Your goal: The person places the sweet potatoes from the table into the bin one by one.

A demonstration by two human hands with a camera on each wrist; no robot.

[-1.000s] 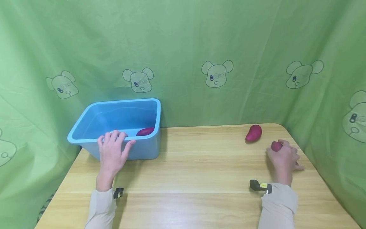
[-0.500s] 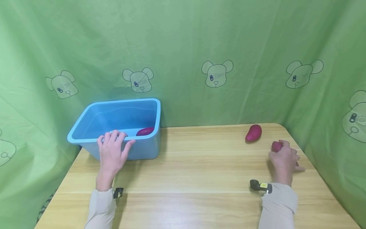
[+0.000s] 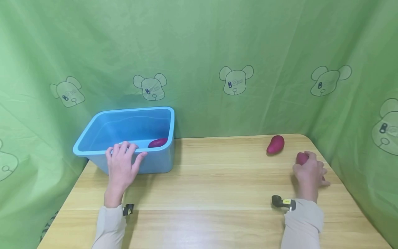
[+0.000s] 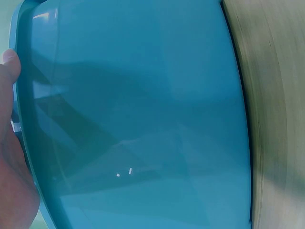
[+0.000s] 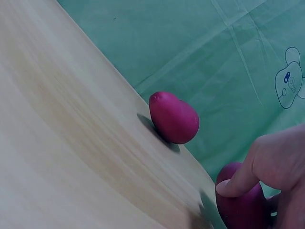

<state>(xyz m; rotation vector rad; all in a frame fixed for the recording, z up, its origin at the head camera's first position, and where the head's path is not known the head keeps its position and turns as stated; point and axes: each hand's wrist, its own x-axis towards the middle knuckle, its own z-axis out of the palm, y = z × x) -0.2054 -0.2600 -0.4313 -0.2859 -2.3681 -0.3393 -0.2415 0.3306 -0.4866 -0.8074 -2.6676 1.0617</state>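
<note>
On the right of the table my right hand [image 3: 308, 172] grips a dark red mango [image 3: 302, 158], its thumb pressed along the mango's side in the right wrist view. Much of that mango [image 5: 240, 205] is hidden by the hand. A second mango [image 3: 275, 145], the same dark red, lies on the table just beyond and to the left. My left hand [image 3: 122, 166] holds the near rim of a blue plastic bin [image 3: 172, 129], fingers hooked over the edge and thumb spread to the right. Inside the bin, at its right end, another mango [image 3: 158, 143] shows partly.
The light wooden table [image 3: 211, 197] runs up to a green curtain [image 3: 199, 52] printed with bear heads at the back and sides. The bin stands at the table's back left, its tall front wall [image 4: 143, 119] filling the left wrist view.
My right hand and the gripped mango have shifted very slightly to the right, with the thumb drawn in a little. The left hand, the bin and the other mangoes stay put.
</note>
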